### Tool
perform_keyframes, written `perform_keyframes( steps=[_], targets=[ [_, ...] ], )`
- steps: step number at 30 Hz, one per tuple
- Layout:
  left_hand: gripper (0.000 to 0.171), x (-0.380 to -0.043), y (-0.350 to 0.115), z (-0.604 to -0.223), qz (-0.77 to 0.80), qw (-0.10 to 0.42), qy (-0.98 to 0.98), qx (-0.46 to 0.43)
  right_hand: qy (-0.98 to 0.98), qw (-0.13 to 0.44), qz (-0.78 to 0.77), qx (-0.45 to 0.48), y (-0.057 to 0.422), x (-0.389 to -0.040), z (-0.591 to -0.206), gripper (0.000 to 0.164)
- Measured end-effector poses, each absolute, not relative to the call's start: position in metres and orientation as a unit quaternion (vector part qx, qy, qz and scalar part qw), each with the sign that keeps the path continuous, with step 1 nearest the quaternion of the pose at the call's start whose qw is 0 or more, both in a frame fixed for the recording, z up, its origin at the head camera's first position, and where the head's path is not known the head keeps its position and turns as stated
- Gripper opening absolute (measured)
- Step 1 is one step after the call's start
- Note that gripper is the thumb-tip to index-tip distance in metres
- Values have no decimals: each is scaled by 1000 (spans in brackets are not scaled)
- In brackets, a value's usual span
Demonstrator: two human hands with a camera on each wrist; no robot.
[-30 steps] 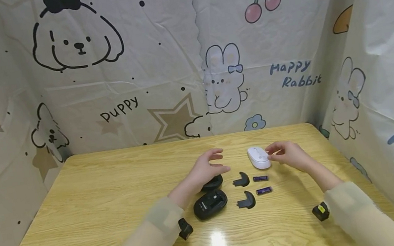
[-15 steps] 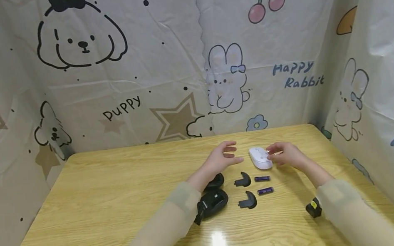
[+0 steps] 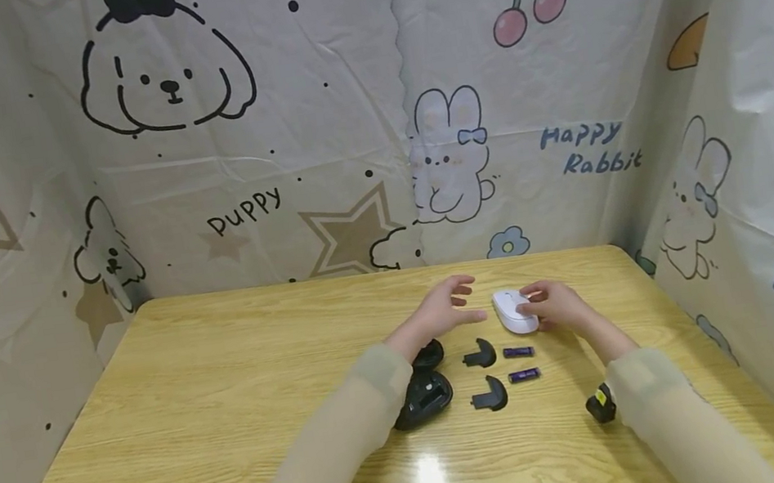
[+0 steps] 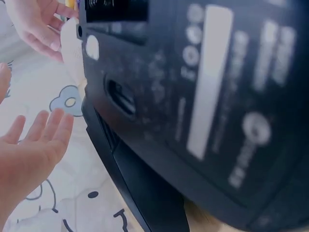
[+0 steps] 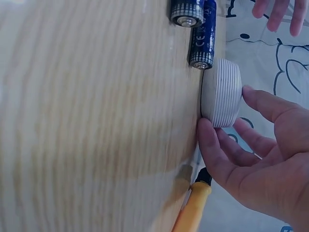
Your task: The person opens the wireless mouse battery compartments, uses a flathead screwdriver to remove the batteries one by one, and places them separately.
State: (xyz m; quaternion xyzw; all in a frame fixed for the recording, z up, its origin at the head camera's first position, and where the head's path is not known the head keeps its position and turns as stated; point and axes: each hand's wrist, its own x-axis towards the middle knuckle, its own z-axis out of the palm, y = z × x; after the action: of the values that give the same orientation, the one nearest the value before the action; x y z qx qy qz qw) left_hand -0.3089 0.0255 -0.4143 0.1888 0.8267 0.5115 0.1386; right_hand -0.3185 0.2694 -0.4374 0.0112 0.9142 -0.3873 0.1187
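A white computer mouse point(image 3: 514, 311) sits towards the back right of the table. My right hand point(image 3: 558, 306) grips its right side; in the right wrist view the thumb lies on the top of the mouse and other fingers touch its lower side. My left hand point(image 3: 447, 307) hovers left of the white mouse, fingers spread, holding nothing. Beneath the left forearm, a black mouse point(image 3: 429, 396) lies underside up with its battery slot uncovered. Behind it a second black mouse point(image 3: 429, 355) is partly hidden by the wrist.
Two black battery covers point(image 3: 480, 354) and two purple-blue batteries point(image 3: 519, 352) lie in front of the white mouse. An orange-handled tool point(image 5: 193, 208) shows partly beside the right hand in the right wrist view. A patterned cloth point(image 3: 325, 118) hangs behind the table.
My left hand has moved right, towards the white mouse, its forearm now covering more of the black mice. The right hand has closed in on the white mouse, which stays in place.
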Motion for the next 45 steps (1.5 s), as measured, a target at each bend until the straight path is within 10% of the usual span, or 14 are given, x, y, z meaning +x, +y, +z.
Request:
perform_keyframes(
  steps=[29, 45],
  targets=[
    [64, -309, 40, -430, 467, 246, 829, 184, 862, 151, -483, 37, 249, -316, -439, 58],
    [63, -313, 36, -432, 481, 180, 845, 148, 756, 168, -627, 83, 236, -317, -441, 54]
  ],
)
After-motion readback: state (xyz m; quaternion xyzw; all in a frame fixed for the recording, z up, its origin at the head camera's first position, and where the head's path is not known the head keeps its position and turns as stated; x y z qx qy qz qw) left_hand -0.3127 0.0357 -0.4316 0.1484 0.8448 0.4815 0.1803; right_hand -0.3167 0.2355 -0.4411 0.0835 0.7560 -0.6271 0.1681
